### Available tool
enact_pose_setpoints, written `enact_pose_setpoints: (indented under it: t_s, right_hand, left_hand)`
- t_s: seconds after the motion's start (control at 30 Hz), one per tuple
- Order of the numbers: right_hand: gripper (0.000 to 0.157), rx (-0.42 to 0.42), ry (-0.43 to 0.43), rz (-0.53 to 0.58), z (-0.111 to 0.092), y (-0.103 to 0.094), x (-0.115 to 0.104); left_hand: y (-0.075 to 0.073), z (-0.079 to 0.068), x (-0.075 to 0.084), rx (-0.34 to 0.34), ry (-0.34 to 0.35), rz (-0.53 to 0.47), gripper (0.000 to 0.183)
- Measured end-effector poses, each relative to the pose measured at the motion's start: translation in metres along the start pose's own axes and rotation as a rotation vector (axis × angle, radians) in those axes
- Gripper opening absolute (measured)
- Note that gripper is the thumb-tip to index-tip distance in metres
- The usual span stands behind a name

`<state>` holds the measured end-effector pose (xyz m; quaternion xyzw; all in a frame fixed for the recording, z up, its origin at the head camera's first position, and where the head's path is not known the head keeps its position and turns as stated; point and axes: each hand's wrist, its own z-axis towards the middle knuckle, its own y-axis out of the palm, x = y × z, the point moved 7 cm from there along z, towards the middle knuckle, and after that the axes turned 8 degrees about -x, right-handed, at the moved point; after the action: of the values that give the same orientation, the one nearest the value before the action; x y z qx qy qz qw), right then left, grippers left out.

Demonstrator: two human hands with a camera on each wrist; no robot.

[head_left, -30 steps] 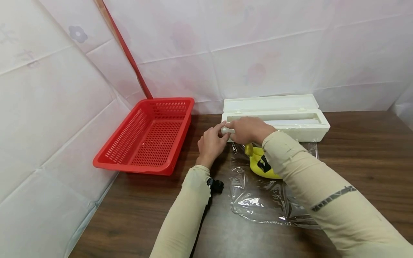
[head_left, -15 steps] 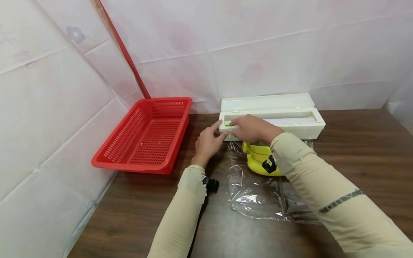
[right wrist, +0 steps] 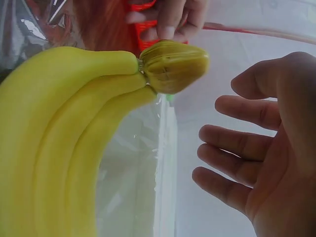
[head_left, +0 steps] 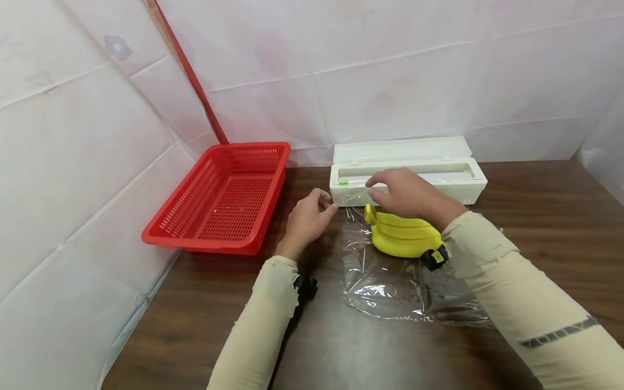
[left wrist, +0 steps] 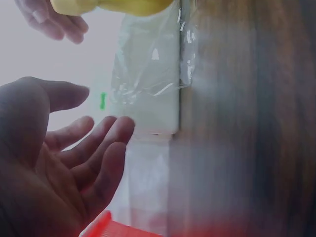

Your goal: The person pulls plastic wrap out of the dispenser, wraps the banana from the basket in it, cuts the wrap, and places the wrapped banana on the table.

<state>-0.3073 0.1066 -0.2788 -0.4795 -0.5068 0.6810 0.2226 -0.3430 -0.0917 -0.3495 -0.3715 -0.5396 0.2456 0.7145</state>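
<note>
Bananas (head_left: 404, 236) | near side of right hand (head_left: 409, 195), right of left hand (head_left: 308, 219) | hands loosely spread

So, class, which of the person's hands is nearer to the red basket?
Left. The left hand is beside the red basket, just off its right side; the right hand is farther to the right, by the white box and the bananas.
</note>
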Motion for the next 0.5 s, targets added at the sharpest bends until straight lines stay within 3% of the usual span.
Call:
enact_pose_setpoints:
  t_s: [0.1,0.23,0.5]
  right_hand:
    - [0.035,0.032,-0.009,0.009,-0.02,-0.004,0.002]
    - [0.032,0.073,-0.017,0.007,-0.047,-0.008,0.004]
    - [0.023,0.218,-0.097,-0.069,-0.104,-0.01,0.008]
  left_hand:
    - [0.001,-0.009,0.004,-0.084,0.033,0.053,0.016]
    - [0.01,-0.024,0.01,-0.261,0.111,0.112,0.012]
    - [0.03,-0.062,0.036,-0.575,0.393,0.123,0.01]
